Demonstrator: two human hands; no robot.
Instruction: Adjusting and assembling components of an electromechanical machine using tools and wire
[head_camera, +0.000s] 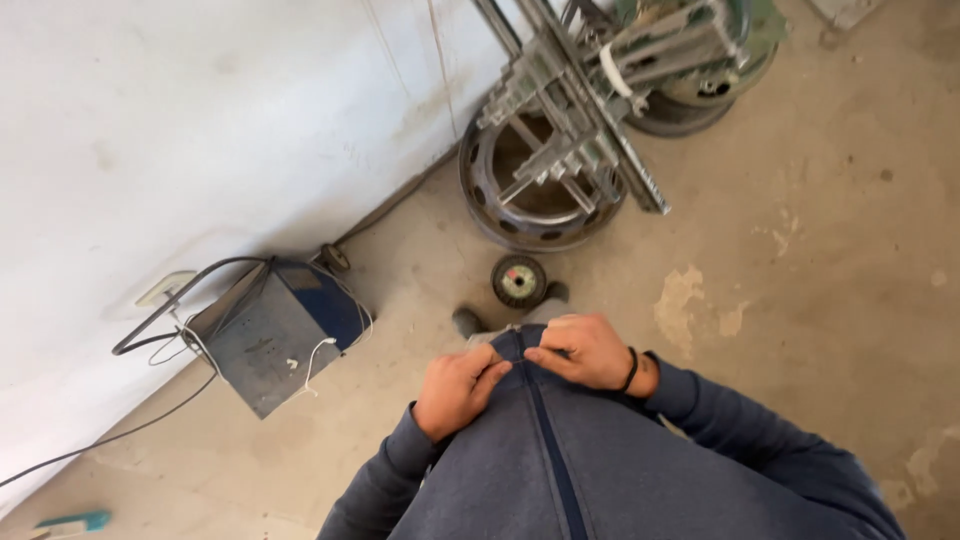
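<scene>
I look down my own front at a blue zip-up sweatshirt (600, 470) with a dark zipper line running up its middle. My left hand (457, 388) pinches the left edge of the sweatshirt's hem. My right hand (587, 350), a black band on its wrist, grips the right edge at the bottom of the zipper. Both hands meet at the hem, fingers closed on the fabric. The toes of my shoes (468, 320) show just beyond the hem.
A blue metal box (272, 328) with black and white cables stands by the white wall (200, 130). A round disc (519, 281) lies on the concrete floor. Behind it a metal wheel rim (540, 215) holds a metal frame (590, 110); another rim (700, 95) sits farther back.
</scene>
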